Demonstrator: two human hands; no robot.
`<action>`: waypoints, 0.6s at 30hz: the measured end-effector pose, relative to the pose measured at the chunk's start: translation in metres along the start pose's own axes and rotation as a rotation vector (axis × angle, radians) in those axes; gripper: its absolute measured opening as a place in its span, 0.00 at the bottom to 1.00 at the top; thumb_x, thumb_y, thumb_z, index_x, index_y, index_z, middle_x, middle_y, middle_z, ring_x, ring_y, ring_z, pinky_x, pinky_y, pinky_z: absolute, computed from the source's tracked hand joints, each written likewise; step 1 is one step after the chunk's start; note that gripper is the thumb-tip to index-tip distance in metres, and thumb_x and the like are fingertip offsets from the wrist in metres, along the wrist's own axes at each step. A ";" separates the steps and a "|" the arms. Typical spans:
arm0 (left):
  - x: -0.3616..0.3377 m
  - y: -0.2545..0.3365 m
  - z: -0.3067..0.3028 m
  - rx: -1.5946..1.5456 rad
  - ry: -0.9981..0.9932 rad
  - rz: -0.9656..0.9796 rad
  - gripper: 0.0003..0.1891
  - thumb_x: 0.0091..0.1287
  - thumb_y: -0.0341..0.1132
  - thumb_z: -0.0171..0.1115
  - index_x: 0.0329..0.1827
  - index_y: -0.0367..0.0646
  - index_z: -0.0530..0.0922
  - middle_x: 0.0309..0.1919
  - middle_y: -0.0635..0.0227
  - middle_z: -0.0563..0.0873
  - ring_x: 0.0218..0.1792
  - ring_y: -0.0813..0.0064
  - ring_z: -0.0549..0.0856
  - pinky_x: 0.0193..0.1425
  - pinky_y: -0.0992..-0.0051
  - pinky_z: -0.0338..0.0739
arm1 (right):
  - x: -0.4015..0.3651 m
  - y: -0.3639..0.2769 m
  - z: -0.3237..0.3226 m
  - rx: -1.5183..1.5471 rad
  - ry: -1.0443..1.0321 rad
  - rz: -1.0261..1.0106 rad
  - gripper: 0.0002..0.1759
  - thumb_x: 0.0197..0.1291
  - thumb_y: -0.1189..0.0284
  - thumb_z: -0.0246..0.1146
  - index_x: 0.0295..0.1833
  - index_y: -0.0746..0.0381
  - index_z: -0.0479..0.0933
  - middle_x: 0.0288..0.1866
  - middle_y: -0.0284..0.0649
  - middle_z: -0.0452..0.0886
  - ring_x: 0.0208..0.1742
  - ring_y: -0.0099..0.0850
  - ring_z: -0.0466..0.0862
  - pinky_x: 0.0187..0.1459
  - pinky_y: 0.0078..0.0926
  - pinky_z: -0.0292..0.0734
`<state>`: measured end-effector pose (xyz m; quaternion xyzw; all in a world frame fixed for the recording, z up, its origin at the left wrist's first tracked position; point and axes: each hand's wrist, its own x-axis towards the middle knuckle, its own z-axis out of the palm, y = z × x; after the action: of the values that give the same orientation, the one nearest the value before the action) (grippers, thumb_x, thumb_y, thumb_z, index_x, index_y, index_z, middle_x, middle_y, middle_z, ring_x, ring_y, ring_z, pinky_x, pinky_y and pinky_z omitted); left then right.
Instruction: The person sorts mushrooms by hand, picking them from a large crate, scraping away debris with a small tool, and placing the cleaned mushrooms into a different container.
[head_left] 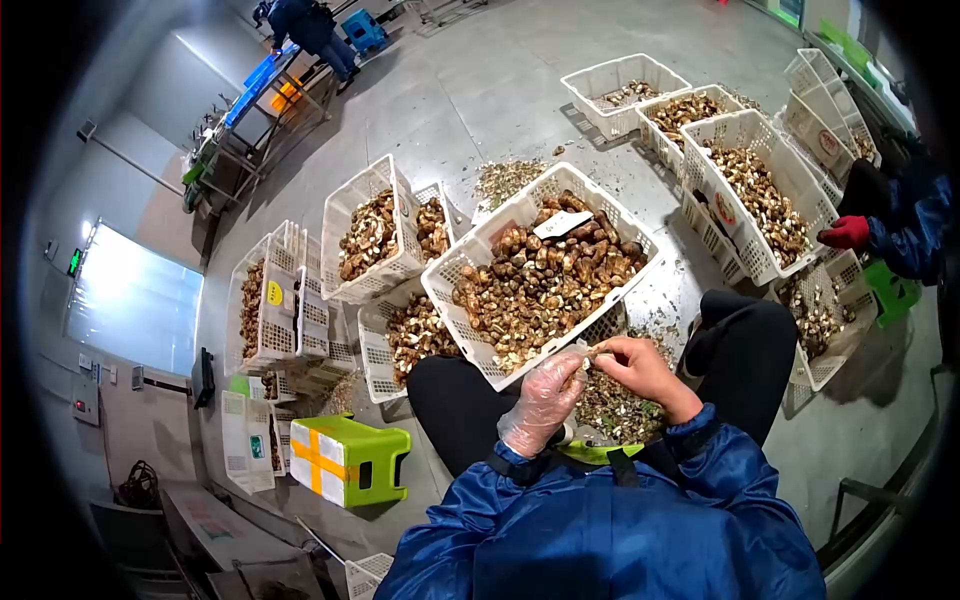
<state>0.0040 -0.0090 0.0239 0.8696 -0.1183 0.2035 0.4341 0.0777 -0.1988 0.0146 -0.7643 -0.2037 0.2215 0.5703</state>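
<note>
My left hand (546, 398), in a clear plastic glove, is closed in a pinch at the near edge of a white crate (452, 308). A small pale mushroom (586, 362) shows at its fingertips. My bare right hand (640, 372) meets it there, thumb and fingers pressed together; whatever they grip is too small to make out. Brown and cream mushrooms (540, 275) heap the crate, which tilts toward my knees. On top of them lies a white card (563, 223). Below my hands, dark trimmings (610, 410) cover the floor between my legs.
More mushroom crates (372, 240) stand left, with stacked ones (285, 300) beyond. Others (765, 200) line the right, beside a co-worker's red-gloved hand (846, 233). A green stool (380, 462) with a taped white box (318, 462) sits at left. Another person (305, 25) bends over a far table.
</note>
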 end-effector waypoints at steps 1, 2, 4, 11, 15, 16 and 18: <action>0.001 0.000 0.000 0.001 -0.012 0.017 0.14 0.56 0.22 0.69 0.47 0.37 0.83 0.42 0.53 0.88 0.43 0.53 0.88 0.47 0.63 0.83 | 0.002 0.004 0.004 -0.031 0.057 -0.156 0.12 0.64 0.69 0.67 0.45 0.67 0.84 0.35 0.44 0.85 0.34 0.29 0.84 0.37 0.29 0.79; 0.002 -0.001 -0.001 0.003 -0.021 0.033 0.14 0.56 0.22 0.68 0.47 0.36 0.83 0.42 0.53 0.88 0.43 0.52 0.88 0.48 0.63 0.83 | 0.004 0.011 0.010 -0.063 0.112 -0.313 0.12 0.65 0.69 0.67 0.45 0.67 0.84 0.32 0.43 0.84 0.32 0.28 0.83 0.36 0.29 0.78; 0.002 -0.003 0.001 -0.008 -0.023 0.074 0.14 0.57 0.22 0.68 0.47 0.35 0.83 0.42 0.52 0.88 0.45 0.51 0.88 0.50 0.63 0.84 | 0.000 0.001 0.008 -0.071 0.096 -0.250 0.12 0.64 0.69 0.66 0.46 0.67 0.83 0.31 0.43 0.84 0.30 0.27 0.82 0.35 0.29 0.78; 0.002 -0.004 0.001 0.035 -0.042 0.132 0.14 0.58 0.20 0.66 0.48 0.35 0.82 0.45 0.50 0.87 0.46 0.50 0.88 0.51 0.62 0.84 | 0.003 0.008 0.012 -0.069 0.108 -0.376 0.11 0.64 0.70 0.64 0.44 0.68 0.84 0.31 0.45 0.85 0.32 0.29 0.84 0.37 0.30 0.79; -0.004 -0.006 0.002 -0.047 -0.073 -0.032 0.14 0.58 0.21 0.67 0.49 0.36 0.82 0.44 0.51 0.87 0.45 0.52 0.88 0.49 0.66 0.83 | 0.005 0.012 0.006 0.018 0.075 -0.044 0.11 0.64 0.68 0.65 0.40 0.66 0.83 0.25 0.38 0.82 0.27 0.22 0.79 0.31 0.27 0.73; -0.005 -0.009 0.004 -0.030 -0.042 -0.027 0.14 0.60 0.22 0.67 0.51 0.35 0.83 0.45 0.52 0.87 0.45 0.58 0.89 0.50 0.69 0.82 | 0.004 0.016 0.006 0.055 0.070 -0.017 0.12 0.65 0.67 0.65 0.42 0.66 0.84 0.26 0.37 0.82 0.28 0.21 0.78 0.31 0.27 0.73; -0.006 -0.007 0.005 -0.141 -0.021 -0.189 0.15 0.62 0.23 0.66 0.53 0.36 0.83 0.47 0.55 0.88 0.47 0.63 0.88 0.52 0.70 0.82 | 0.004 0.018 0.008 0.124 0.078 -0.010 0.13 0.65 0.67 0.66 0.44 0.67 0.84 0.28 0.35 0.83 0.30 0.19 0.78 0.31 0.25 0.73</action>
<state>0.0030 -0.0092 0.0136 0.8462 -0.0542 0.1438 0.5103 0.0771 -0.1949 -0.0048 -0.7345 -0.1710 0.2011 0.6251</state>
